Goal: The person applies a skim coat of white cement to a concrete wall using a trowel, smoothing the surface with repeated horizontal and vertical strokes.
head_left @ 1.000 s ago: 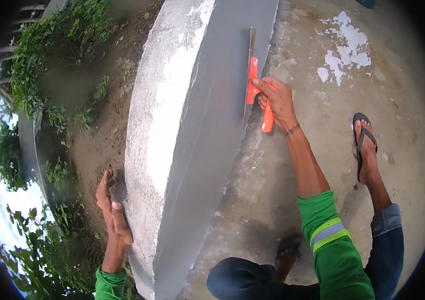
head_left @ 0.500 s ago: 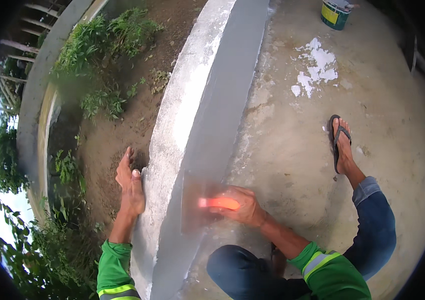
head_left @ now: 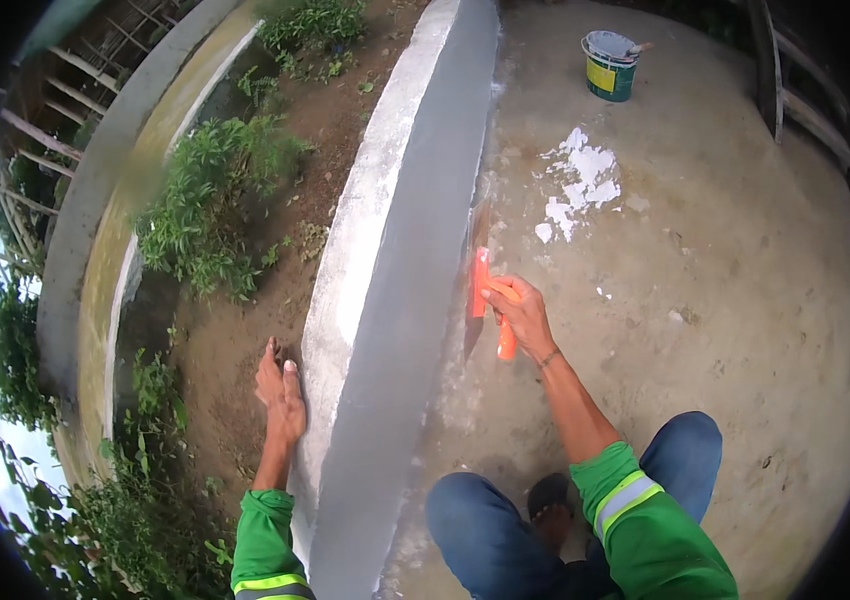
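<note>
My right hand point(head_left: 525, 315) is closed round the orange handle of a plastering trowel point(head_left: 481, 285). The blade is turned nearly edge-on at the right edge of a low wall. A smooth grey coat point(head_left: 410, 250) covers the right strip of that wall, and its left strip point(head_left: 350, 270) is rough and white. My left hand point(head_left: 282, 395) rests against the wall's left side, fingers stretched out and apart, holding nothing.
A green and yellow bucket point(head_left: 610, 75) stands on the concrete floor point(head_left: 725, 230) at the far right, a handle sticking out of it. White splatters point(head_left: 583, 180) lie nearer. Left of the wall are soil and green plants point(head_left: 210, 205). My knees are bent at the bottom.
The trowel has come off the grey face and moved forward and right to the wall's right edge, turning edge-on. My right leg has drawn in. The view has shifted.
</note>
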Demonstrator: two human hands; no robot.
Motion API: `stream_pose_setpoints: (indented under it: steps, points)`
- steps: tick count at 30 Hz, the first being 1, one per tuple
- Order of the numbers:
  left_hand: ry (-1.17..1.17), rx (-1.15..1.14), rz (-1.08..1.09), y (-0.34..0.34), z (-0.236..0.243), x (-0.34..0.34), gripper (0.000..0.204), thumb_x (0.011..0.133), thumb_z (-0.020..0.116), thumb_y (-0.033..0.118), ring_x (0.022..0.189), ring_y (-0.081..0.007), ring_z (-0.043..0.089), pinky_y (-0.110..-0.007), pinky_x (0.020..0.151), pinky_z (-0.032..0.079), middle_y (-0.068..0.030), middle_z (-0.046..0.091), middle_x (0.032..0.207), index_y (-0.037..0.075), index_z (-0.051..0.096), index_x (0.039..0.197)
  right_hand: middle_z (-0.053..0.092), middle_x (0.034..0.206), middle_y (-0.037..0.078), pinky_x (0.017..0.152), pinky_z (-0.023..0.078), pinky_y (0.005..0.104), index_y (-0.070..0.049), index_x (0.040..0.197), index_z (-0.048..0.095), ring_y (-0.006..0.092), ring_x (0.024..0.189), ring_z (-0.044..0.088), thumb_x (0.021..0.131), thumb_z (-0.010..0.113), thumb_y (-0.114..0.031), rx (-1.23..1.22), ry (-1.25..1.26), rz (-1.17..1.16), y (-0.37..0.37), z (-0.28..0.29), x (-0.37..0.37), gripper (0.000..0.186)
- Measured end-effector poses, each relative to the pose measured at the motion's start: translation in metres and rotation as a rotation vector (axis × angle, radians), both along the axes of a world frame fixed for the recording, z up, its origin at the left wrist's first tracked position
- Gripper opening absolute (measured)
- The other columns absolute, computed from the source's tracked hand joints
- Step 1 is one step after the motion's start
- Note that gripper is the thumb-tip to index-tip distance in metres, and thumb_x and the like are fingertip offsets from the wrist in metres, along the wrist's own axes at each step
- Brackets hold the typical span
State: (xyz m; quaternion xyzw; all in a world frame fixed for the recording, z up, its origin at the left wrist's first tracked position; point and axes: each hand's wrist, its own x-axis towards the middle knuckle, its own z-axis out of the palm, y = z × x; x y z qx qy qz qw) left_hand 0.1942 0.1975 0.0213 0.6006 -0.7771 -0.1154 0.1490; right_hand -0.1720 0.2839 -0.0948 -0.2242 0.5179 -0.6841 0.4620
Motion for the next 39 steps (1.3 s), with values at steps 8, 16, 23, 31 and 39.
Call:
stream_pose_setpoints:
  steps: [8, 16, 23, 31, 39]
  points:
    - [-0.031, -0.014, 0.083, -0.005, -0.001, 0.001, 0.060, 0.100, 0.026, 0.046, 0.135, -0.0336, 0.030, -0.050, 0.111, 0.016, -0.0174, 0.036, 0.145, 0.008, 0.031, 0.147, 0.057, 0.073, 0.001, 0.054, 0.043, 0.0247, 0.000, 0.102, 0.063, 0.0075, 0.061, 0.052, 0.086, 0.070, -0.023, -0.090, -0.137, 0.089, -0.014, 0.007, -0.015, 0.029]
    - [-0.053, 0.020, 0.119, -0.003, 0.006, -0.010, 0.058, 0.100, 0.028, 0.045, 0.136, -0.0340, 0.029, -0.050, 0.111, 0.015, -0.0170, 0.036, 0.146, 0.009, 0.033, 0.146, 0.062, 0.080, 0.005, 0.067, 0.046, 0.0272, 0.001, 0.104, 0.063, 0.0104, 0.069, 0.056, 0.087, 0.066, -0.021, -0.043, -0.005, -0.008, -0.030, 0.048, -0.119, 0.028]
    - [-0.086, 0.043, 0.072, -0.007, 0.017, -0.017, 0.063, 0.100, 0.027, 0.048, 0.133, -0.0352, 0.032, -0.046, 0.110, 0.018, -0.0199, 0.037, 0.143, 0.004, 0.033, 0.145, 0.065, 0.097, 0.017, 0.083, 0.046, 0.0357, 0.005, 0.107, 0.062, 0.0274, 0.090, 0.062, 0.084, 0.064, -0.017, 0.072, 0.833, 0.065, -0.131, 0.066, -0.240, 0.031]
    - [-0.126, 0.152, 0.120, -0.010, 0.015, -0.040, 0.064, 0.099, 0.026, 0.042, 0.131, -0.0398, 0.032, -0.048, 0.109, 0.020, -0.0251, 0.036, 0.142, -0.004, 0.032, 0.142, 0.068, 0.106, 0.017, 0.088, 0.047, 0.0378, -0.002, 0.115, 0.062, 0.0300, 0.101, 0.063, 0.083, 0.065, -0.013, 0.154, 0.979, 0.103, -0.343, 0.039, -0.354, 0.034]
    - [-0.220, 0.194, 0.182, -0.021, 0.027, -0.045, 0.071, 0.097, 0.027, 0.045, 0.131, -0.0438, 0.030, -0.050, 0.109, 0.020, -0.0318, 0.029, 0.143, -0.008, 0.027, 0.143, 0.066, 0.105, 0.009, 0.087, 0.045, 0.0328, -0.005, 0.116, 0.062, 0.0192, 0.094, 0.059, 0.086, 0.064, -0.014, 0.131, 0.956, 0.130, -0.452, 0.025, -0.381, 0.031]
